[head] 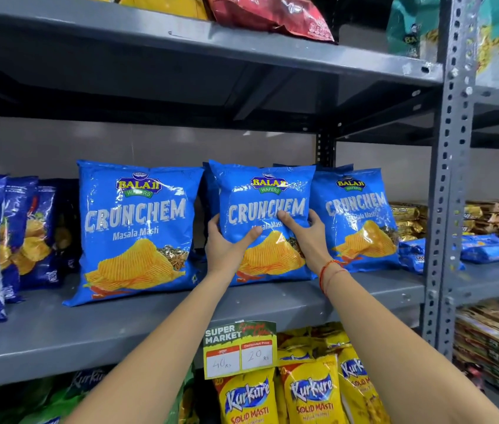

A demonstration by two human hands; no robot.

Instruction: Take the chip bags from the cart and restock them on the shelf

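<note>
A blue Crunchem chip bag [262,197] stands upright on the grey middle shelf [138,325], held by both hands. My left hand [227,247] grips its lower left side, thumb across the front. My right hand [306,237] grips its right side, thumb on the front; a red thread circles that wrist. A second Crunchem bag [138,231] stands to the left, apart from the held one. A third Crunchem bag [361,218] stands to the right, partly behind the held bag. More blue bags show behind it. The cart is out of view.
Dark blue chip bags [13,237] line the shelf's left end. A price tag [240,350] hangs on the shelf edge. Yellow Kurkure bags [309,393] fill the shelf below. A perforated grey upright [447,179] bounds the right side, with small packets [492,246] beyond. The upper shelf [242,47] holds red and yellow bags.
</note>
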